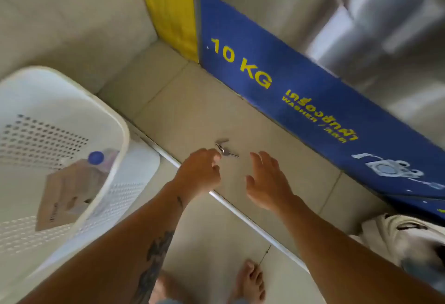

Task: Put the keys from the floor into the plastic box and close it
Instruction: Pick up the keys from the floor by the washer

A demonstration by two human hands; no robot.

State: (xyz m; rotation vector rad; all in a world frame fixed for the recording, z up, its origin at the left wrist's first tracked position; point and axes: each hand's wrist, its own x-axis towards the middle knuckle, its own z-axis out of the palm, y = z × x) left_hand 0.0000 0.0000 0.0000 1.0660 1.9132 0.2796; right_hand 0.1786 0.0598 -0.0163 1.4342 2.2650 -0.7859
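Keys (225,148) lie on the floor tile (192,111); our left hand (201,173) pinches them, right hand (267,180) open beside.

left hand (201,171) curled fingers down, right hand (267,180) spread flat

The left hand (201,171) curls over the near end of the keys (225,150), so whether its fingertips grip them cannot be told; the key count is too small to read. Left of the keys, the white basket (115,135) runs off the frame's left edge. Right of the keys, the steel machine (385,26) is blurred.
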